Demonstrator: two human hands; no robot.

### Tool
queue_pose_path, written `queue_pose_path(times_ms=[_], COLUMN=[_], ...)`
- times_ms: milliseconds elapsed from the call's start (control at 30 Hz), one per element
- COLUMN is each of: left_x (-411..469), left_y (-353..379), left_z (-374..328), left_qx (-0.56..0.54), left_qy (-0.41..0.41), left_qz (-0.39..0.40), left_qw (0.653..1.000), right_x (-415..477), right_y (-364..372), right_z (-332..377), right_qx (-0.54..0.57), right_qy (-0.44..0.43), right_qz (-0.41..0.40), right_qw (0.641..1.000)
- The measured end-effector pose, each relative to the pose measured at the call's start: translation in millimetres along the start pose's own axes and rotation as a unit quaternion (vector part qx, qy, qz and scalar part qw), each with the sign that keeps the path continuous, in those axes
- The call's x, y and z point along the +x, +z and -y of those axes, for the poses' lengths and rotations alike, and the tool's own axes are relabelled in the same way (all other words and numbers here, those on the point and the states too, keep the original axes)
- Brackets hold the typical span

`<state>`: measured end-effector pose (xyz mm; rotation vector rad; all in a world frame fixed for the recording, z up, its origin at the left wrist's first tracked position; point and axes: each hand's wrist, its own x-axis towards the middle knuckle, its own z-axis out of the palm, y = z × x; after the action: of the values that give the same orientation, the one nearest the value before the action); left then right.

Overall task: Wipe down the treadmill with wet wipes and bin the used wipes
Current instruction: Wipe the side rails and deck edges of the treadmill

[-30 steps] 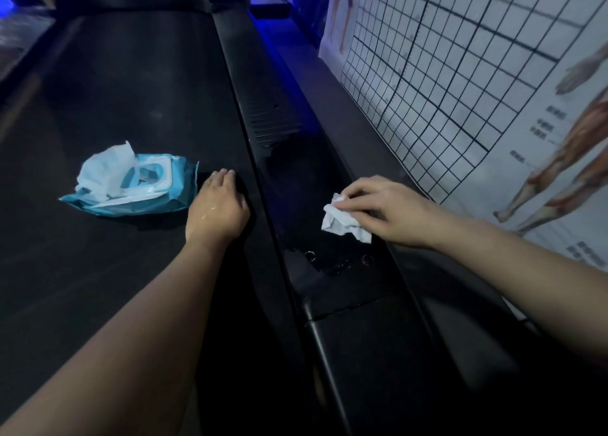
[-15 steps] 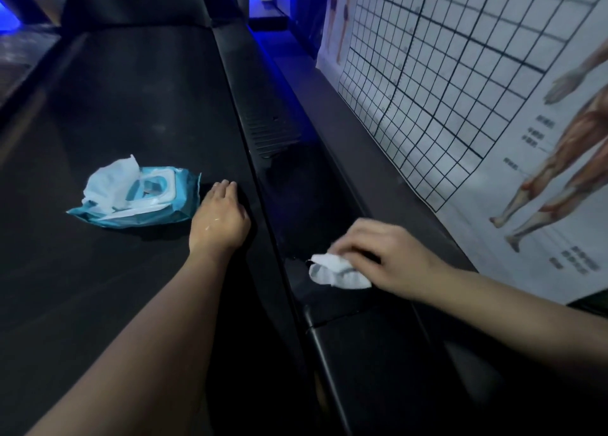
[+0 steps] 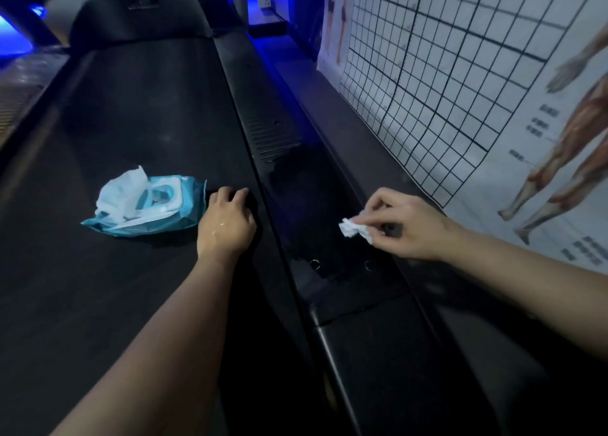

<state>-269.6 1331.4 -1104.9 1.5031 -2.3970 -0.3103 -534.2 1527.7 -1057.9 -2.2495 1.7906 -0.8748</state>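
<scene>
A black treadmill belt (image 3: 138,129) runs away from me, with a glossy black side rail (image 3: 296,185) on its right. My right hand (image 3: 404,228) pinches a crumpled white wet wipe (image 3: 353,229) over that rail, which looks wet around it. My left hand (image 3: 227,225) rests on the belt's right edge, fingers loosely bent, holding nothing. Just left of it lies a blue pack of wet wipes (image 3: 148,205) with its lid open and a white wipe sticking out.
A wall poster (image 3: 460,73) with a black grid and anatomy figures stands close along the right. The treadmill's black motor cover (image 3: 138,17) is at the far end. Blue light glows at the back and far left.
My right hand slid the wipe toward me along the rail, then back away and slightly up. The left hand and the pack stayed put.
</scene>
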Motion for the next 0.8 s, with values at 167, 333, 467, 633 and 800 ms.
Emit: queue_pose_path(times_ms=[167,333,467,633,800], left_x=[-0.3,-0.3,1.4,2.2,2.7], left_y=[0.3,2.0,3.6,4.1,4.1], left_z=[-1.2,-0.3,1.8,1.7,2.5], left_qx=[0.007,0.01,0.009,0.01,0.01], left_qy=[-0.003,-0.002,-0.002,0.001,0.003], left_qz=[0.003,0.002,-0.002,-0.006,-0.005], left_qw=[1.0,1.0,1.0,1.0,1.0], right_x=[-2.5,3.5,11.6,39.3,41.0], right_y=[-15.9,9.8,35.3,16.1,19.7], right_z=[34.3,68.3,84.7,70.1,42.4], right_qx=[0.029,0.056,0.068,0.258,0.035], right_qy=[-0.001,-0.01,0.03,0.189,0.111], right_qz=[0.146,0.182,0.192,0.055,0.05], right_qw=[0.989,0.982,0.979,0.946,0.992])
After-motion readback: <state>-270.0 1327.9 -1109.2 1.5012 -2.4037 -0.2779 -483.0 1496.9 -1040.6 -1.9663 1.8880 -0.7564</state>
